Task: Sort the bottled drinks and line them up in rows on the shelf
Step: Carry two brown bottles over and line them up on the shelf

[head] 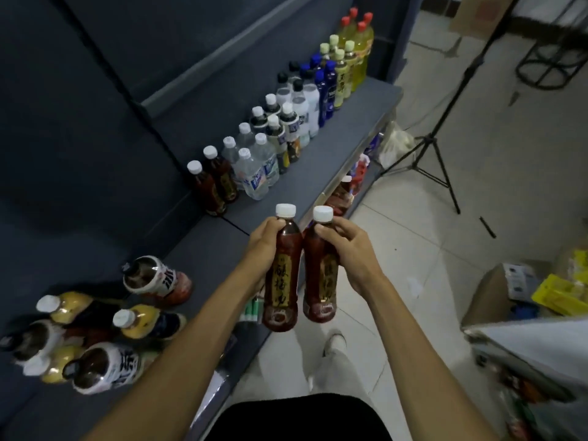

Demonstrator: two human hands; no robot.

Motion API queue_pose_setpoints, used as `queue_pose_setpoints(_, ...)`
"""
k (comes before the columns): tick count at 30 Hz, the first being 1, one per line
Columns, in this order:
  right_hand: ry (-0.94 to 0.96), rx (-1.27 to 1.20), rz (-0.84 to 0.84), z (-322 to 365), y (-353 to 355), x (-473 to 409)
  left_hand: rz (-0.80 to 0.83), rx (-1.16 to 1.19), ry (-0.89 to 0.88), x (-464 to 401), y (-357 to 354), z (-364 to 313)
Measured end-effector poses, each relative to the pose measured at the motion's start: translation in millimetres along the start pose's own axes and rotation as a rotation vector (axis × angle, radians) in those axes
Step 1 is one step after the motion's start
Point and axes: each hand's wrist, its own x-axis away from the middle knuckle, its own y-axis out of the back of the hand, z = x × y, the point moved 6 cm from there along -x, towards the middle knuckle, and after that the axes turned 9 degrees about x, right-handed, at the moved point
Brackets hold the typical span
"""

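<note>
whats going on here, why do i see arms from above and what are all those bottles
There is no machine: a camera worn on a person's head looks down at their own arms. The left hand grips one dark red tea bottle and the right hand grips a second one, both held upright side by side in front of a grey shelf. Along the shelf stand sorted rows of bottles, starting with two matching red teas. An unsorted cluster stands nearer the person, on the left.
</note>
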Motion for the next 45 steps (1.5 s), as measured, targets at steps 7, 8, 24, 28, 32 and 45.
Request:
queue_pose_setpoints(7, 0.054, 0.036, 0.122, 19.7, -5.3, -65.3, -0.253, 0.101, -0.010, -21.9, -9.6, -15.6)
queue_pose_setpoints(8, 0.047, 0.041, 0.153, 21.9, -9.3, -72.9, -0.267, 0.128, -0.031, -25.6, -7.4, -17.4)
queue_pose_setpoints(24, 0.177, 0.482, 0.307, 54.3, -71.7, -206.7, -0.435, 0.256, -0.241, -138.9, 52.7, -29.3)
queue_pose_setpoints(28, 0.191, 0.557, 0.346, 43.1, -93.5, -227.6, -0.676, 0.181, -0.214, -139.8, 73.2, -15.9)
queue_pose_setpoints(32, 0.354, 0.688, 0.428, 34.2, -135.4, -242.2, -0.811, -0.012, -0.222, -143.0, 103.0, -9.7)
queue_pose_setpoints(45, 0.984, 1.277, 0.524, 55.7, -227.2, -305.0, -1.141, -0.180, -0.027, -177.6, 128.3, -13.1)
